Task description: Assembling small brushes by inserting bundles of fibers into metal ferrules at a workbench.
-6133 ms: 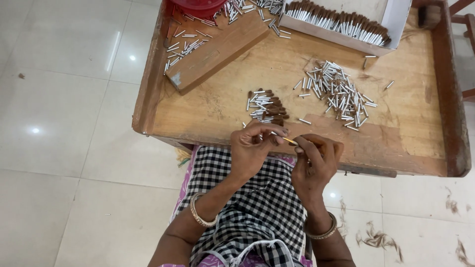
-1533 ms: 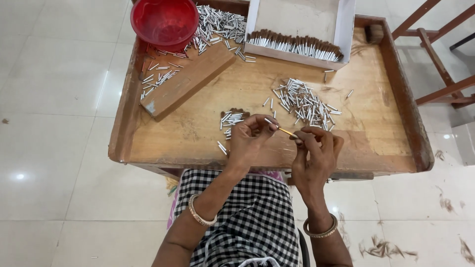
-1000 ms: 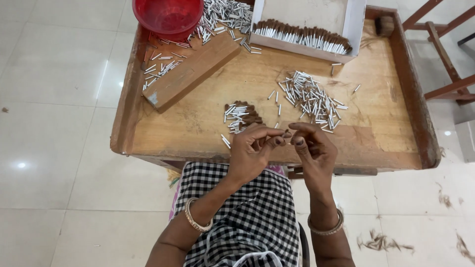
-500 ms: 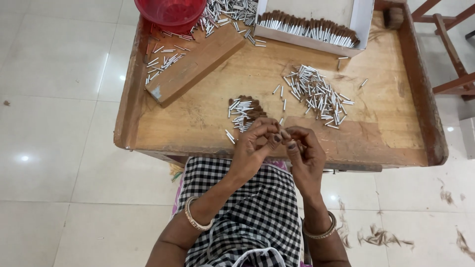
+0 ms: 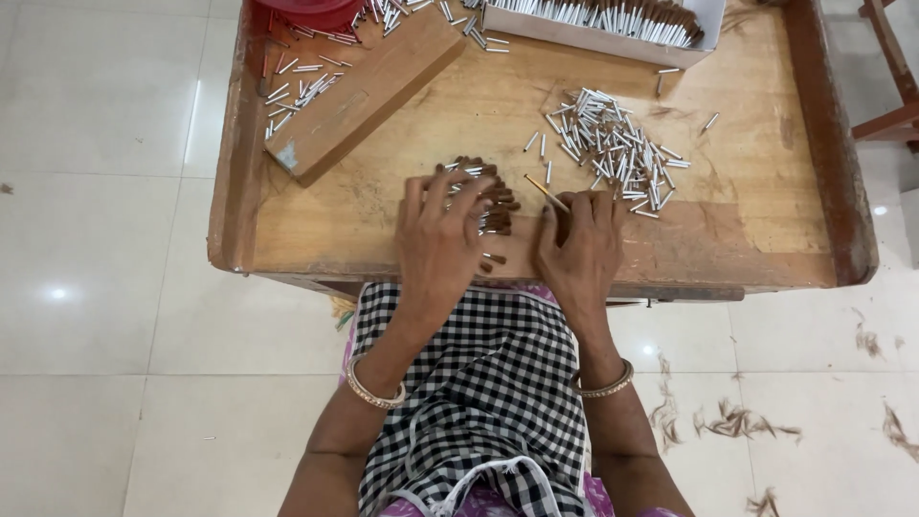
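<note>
1. Bright, even light from overhead fills the scene.
2. Small white glare spots lie on the glossy floor (image 5: 105, 316): one far left, one at the right edge, one under the tray (image 5: 402, 230).
3. Shadows are short and soft, just under the left hand (image 5: 442, 239) and right hand (image 5: 579, 251).
4. Focus is fairly sharp; the small sticks (image 5: 613, 153) blend together.
5. Straight edges bow slightly toward the corners.

Wooden tray table (image 5: 728, 239) bears white tubes (image 5: 613, 153), block (image 5: 369, 91).

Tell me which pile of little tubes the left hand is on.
The small brown-tipped pile under the left hand, not the bigger silvery heap farther right.
</note>
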